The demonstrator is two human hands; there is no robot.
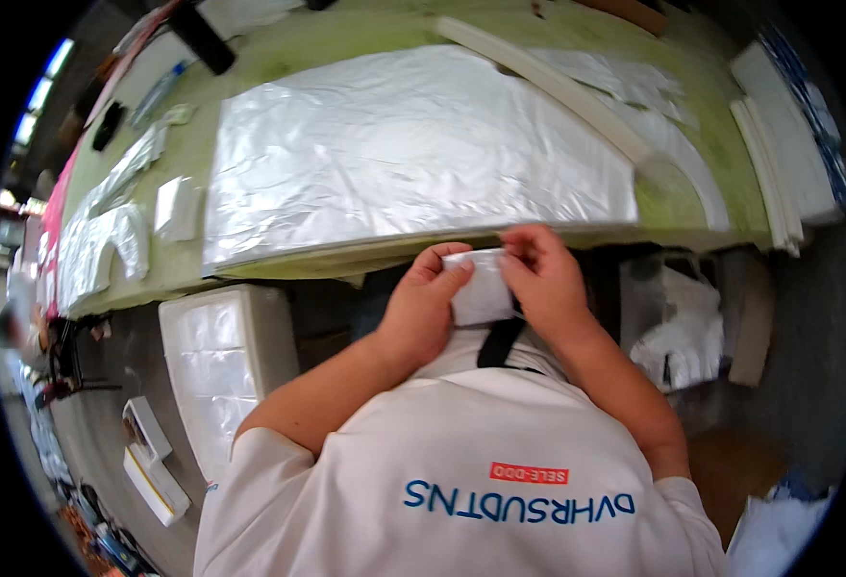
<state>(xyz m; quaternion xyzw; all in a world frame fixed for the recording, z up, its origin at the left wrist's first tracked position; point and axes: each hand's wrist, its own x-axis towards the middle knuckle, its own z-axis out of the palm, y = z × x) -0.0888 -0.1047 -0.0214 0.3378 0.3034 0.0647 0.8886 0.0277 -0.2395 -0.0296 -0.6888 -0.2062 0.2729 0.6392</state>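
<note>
My left hand (pixel 425 306) and my right hand (pixel 545 279) together hold a small white folded piece (pixel 481 288), like a little pouch or pad, just below the table's front edge. Both thumbs and fingertips pinch its upper edge. A black strap (pixel 500 341) hangs under the piece against my white shirt. Right in front of my hands a large stack of shiny clear plastic sheets (pixel 394 154) lies flat on the green table (pixel 279 53).
A long white foam strip (pixel 548 82) curves across the table's far right. White foam slabs (pixel 779 163) lie at the right edge. A bin of plastic bags (pixel 216 365) stands at my left, another bin (pixel 678 327) at my right. Small white pieces (pixel 175 207) lie on the table's left.
</note>
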